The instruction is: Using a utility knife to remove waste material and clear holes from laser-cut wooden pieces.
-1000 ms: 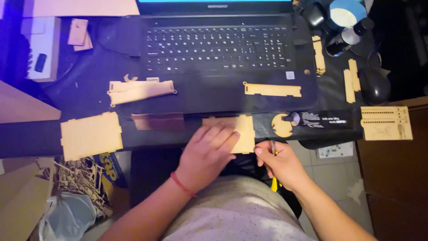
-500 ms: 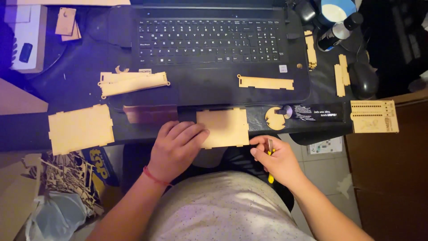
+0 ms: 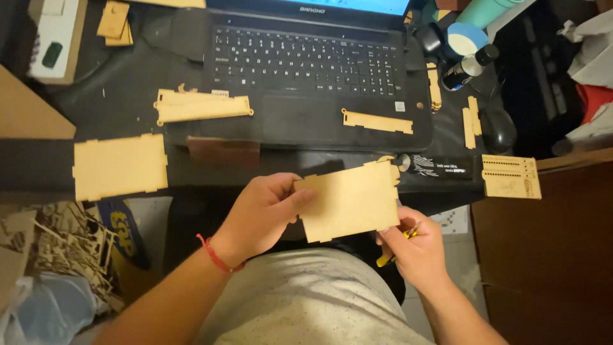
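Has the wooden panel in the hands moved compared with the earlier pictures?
Yes. The wooden panel lay flat at the desk edge below the laptop; now both hands hold it lifted off, nearer the lap.

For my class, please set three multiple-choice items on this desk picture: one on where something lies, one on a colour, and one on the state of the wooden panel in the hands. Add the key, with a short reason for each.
1. Where does the slotted wooden strip lie?
A. on the laptop's palm rest
B. on the floor
C. inside the plastic bag

2. What colour is the band on the left wrist?
A. green
B. red
C. white

3. How is the notched wooden panel held?
A. flat on the desk, untouched
B. lifted off the desk between both hands
C. in the left hand alone

Key: 1 A, the strip rests right of the touchpad on the laptop. 2 B, a thin red cord circles the wrist. 3 B, the left hand grips the panel's left edge and the right hand, which also holds a yellow tool, supports its lower right corner.
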